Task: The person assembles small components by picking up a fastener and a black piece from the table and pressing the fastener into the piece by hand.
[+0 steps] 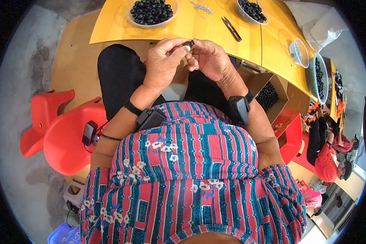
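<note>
Over the table's near edge, my left hand [163, 62] pinches a small black part [188, 43] between thumb and forefinger. My right hand [210, 60] meets it from the other side, its thumb and forefinger closed at the part's right end. Whatever the right fingertips hold is too small to make out. Beyond my hands stands a clear bowl [172, 19] full of small round black pieces [150, 11]. Tiny silvery bits [202, 8] lie loose on the yellow tabletop [191, 26], with black thread snips [232, 29] to their right.
Farther right are another bowl of black pieces [252, 10], a small tub of silvery bits [299, 53] and a larger basin [320, 77]. A cardboard box [284, 95] of black pieces sits below the table. Red chairs [65, 138] stand at left; other people [327, 162] sit far right.
</note>
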`<state>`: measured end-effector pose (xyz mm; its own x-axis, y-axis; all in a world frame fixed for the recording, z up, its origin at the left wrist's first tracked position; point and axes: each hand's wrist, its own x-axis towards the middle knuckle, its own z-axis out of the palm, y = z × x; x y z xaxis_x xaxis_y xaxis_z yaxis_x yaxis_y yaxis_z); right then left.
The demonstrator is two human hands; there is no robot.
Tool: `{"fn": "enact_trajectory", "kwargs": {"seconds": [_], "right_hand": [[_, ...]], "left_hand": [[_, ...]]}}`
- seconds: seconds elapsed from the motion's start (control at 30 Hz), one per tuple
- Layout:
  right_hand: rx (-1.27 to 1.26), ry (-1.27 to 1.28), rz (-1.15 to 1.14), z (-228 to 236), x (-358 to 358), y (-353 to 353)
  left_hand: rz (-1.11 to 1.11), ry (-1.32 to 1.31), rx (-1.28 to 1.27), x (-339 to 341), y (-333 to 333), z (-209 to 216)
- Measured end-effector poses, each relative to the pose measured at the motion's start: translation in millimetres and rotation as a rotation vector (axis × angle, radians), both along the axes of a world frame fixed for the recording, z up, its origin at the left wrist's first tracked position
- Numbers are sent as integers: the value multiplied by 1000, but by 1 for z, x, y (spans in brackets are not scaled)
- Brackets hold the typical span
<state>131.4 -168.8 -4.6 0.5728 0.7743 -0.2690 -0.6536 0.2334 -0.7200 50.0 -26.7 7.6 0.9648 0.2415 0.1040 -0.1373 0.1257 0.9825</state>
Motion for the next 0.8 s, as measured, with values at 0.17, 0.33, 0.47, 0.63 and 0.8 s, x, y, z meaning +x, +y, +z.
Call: {"fn": "enact_trajectory", "kwargs": {"seconds": [0.17, 0.33, 0.47, 0.63, 0.8], "right_hand": [[-59, -70, 1, 11, 0, -1], [-142, -317, -259, 20, -6, 3], [-155, -443, -311, 19, -8, 5], [-262, -758, -389, 18, -11, 6], [-253, -918, -417, 14, -11, 6]], "left_hand": [[32, -29, 68, 2, 3, -11], [5, 54, -9, 1, 0, -1], [9, 56, -10, 1, 0, -1], [-28, 74, -46, 0, 0, -4], [-29, 89, -79, -1, 0, -4]]}}
